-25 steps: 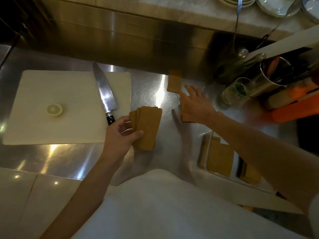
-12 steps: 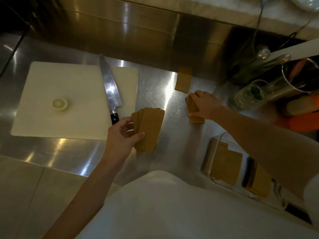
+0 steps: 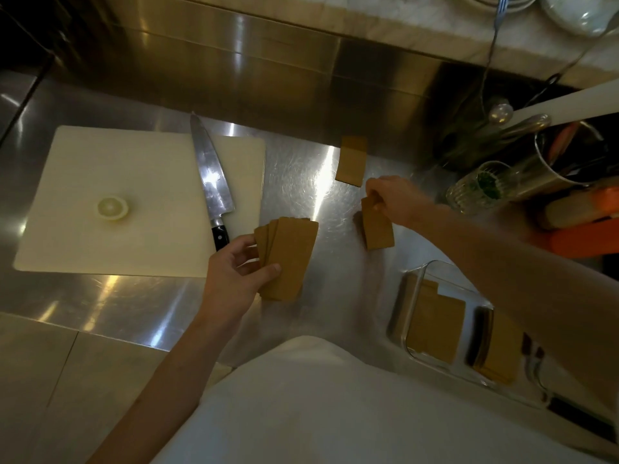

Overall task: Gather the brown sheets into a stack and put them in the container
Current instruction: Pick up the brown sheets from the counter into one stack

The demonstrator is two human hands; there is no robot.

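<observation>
Brown sheet point(image 3: 377, 226), flat under the right hand point(image 3: 395, 199) a second ago, now hangs pinched by its top edge, apparently clear of the steel counter point(image 3: 301, 169). Left hand point(image 3: 234, 279) grips the fanned stack point(image 3: 288, 256); one sheet point(image 3: 351, 162) remains beyond, the glass container point(image 3: 415, 289) part filled.

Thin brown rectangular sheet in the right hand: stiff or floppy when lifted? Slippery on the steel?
Probably stiff: the brown sheet, pinched at one end by the right hand, stays flat without drooping. Likely light, since a fingertip pinch holds it. It may slide easily, as the steel counter looks smooth and glossy.
</observation>
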